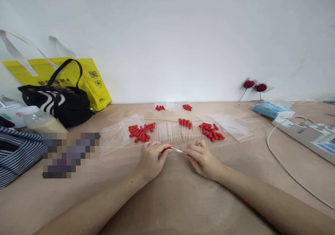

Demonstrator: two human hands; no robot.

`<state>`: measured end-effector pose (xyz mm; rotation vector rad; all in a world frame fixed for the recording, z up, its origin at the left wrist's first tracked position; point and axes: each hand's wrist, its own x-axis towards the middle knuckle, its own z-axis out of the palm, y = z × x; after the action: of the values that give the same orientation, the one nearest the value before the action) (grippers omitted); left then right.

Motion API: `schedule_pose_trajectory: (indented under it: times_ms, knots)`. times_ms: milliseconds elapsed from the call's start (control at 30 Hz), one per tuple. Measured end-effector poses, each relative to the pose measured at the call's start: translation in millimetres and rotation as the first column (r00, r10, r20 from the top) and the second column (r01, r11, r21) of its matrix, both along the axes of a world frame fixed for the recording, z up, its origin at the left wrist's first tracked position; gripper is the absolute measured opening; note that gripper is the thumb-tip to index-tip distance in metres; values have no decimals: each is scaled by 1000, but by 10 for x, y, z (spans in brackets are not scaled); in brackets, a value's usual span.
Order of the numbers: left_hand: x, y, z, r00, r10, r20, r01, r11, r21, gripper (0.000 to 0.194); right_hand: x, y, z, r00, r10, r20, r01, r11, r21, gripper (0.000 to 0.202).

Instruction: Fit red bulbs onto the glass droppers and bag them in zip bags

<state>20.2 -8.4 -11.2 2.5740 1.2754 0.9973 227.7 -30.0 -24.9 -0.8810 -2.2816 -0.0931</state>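
Fingers pinch red-ended tube; bottle holds perhaps milky liquid.

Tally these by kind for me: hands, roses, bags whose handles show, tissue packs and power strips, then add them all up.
Hands: 2
Roses: 2
Bags with handles: 2
Tissue pack: 1
Power strip: 1
Total: 8

Clear, glossy plastic forms the slim tubes at the center; the red bulbs beside them look smooth, rubbery and matt. Thin, shiny, wrinkled plastic makes the bags left of center. The tabletop looks smooth, with a faint sheen.
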Motion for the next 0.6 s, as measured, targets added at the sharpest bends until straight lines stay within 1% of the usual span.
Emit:
schedule_pose_trajectory:
  times_ms: [100,200,300,367,467,600]
  knots:
    - [-4,-13,12,1000,-24,-11,25,1000,15,18,30,10,40,998,5,67,-9,998,64,27]
    - [-6,-25,24,997,-64,-49,66,997,46,15,78,37,84,989,7,147,-30,987,158,31]
    - [-3,-38,32,989,-120,-85,126,989,74,14,123,64,112,978,26,207,-79,964,255,29]
    - [0,-48,38,983,-153,-105,161,984,78,14,140,75,115,971,37,234,-107,950,295,28]
    - [4,-66,47,978,-173,-120,182,980,78,15,137,77,100,970,28,243,-107,942,319,29]
    - [4,-85,48,980,-167,-111,179,978,111,16,87,57,93,979,20,202,-91,934,346,29]
